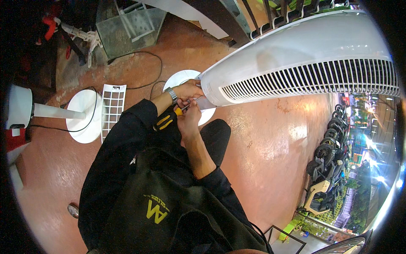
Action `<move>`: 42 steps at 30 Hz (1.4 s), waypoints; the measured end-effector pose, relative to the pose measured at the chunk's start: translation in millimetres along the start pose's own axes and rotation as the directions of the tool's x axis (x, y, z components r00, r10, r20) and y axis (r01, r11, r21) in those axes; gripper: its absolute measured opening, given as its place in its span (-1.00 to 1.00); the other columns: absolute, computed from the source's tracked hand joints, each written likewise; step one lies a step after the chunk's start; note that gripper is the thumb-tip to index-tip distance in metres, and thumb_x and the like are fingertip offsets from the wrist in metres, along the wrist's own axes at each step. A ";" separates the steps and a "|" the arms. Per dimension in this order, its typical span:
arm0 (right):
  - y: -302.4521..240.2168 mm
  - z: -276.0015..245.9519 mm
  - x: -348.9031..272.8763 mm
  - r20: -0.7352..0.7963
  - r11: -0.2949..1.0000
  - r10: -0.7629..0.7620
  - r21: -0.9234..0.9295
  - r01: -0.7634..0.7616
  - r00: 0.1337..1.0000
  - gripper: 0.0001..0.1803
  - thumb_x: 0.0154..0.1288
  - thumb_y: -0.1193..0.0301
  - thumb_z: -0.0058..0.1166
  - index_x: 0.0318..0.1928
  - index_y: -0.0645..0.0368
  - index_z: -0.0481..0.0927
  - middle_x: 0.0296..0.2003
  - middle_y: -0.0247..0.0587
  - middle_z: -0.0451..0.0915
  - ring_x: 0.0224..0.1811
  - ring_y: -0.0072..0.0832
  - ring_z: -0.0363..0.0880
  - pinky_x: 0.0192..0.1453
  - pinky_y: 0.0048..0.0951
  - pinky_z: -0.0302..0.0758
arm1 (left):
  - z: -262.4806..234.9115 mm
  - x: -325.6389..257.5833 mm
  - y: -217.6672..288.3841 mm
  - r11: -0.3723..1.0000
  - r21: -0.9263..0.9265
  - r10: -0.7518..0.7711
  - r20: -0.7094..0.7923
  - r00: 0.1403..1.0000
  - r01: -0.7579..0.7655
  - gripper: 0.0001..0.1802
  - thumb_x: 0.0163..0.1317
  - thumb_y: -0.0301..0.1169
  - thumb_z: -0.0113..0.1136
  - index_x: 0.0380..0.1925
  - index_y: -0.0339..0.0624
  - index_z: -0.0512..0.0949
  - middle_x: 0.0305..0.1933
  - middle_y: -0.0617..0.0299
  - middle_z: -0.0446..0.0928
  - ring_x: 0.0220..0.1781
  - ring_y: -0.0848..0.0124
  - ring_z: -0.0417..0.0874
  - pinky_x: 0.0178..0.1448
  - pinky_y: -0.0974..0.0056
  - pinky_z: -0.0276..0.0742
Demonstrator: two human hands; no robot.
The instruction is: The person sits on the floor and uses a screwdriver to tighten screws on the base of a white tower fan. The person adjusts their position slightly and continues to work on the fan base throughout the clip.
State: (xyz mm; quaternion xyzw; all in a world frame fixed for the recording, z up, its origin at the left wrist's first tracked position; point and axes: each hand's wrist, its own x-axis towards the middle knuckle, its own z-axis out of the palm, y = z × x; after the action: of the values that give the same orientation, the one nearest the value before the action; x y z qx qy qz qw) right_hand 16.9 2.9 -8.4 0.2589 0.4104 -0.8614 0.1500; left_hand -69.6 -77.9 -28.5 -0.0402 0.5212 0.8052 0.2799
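Note:
A white tower fan (270, 67) with a long slatted grille reaches from the middle of the view to the upper right. Its narrow lower end meets a round white base (182, 79), partly hidden by my hands. My left hand (189, 89), with a metal-band watch at the wrist, is bent round the fan's lower end. Just below it, my right hand (190, 117) is closed on a slim tool with a black-and-yellow handle, seemingly a screwdriver (163, 122). The handle points down-left, and its tip is hidden among my fingers at the fan's neck.
On the left, another white fan part on a stem (59, 111) rises from a round base. A white grid panel (113, 111) lies beside it. Black cable (160, 63) trails over the reddish floor. A glass-sided box (131, 36) stands behind; motorbikes (325, 152) line the right.

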 end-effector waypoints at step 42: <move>25.7 -4.7 16.0 -0.195 0.933 -0.298 -0.268 0.241 0.934 -0.68 0.39 0.16 -0.03 -0.34 0.17 0.47 -0.59 -0.41 0.35 -0.58 -0.63 0.30 -0.51 -0.55 0.29 | -13.0 40.8 -37.0 0.972 -0.148 -0.197 -0.072 0.978 0.185 -0.79 0.26 -0.28 0.03 -0.53 -0.02 0.51 -0.63 0.46 0.34 -0.67 0.60 0.24 -0.63 0.42 0.12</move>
State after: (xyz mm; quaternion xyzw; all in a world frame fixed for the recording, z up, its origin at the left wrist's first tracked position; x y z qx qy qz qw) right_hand 17.4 -10.1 -36.2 0.2789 0.5581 -0.7814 0.0108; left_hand -88.6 -61.3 -79.1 -0.1443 0.4687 0.8066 0.3300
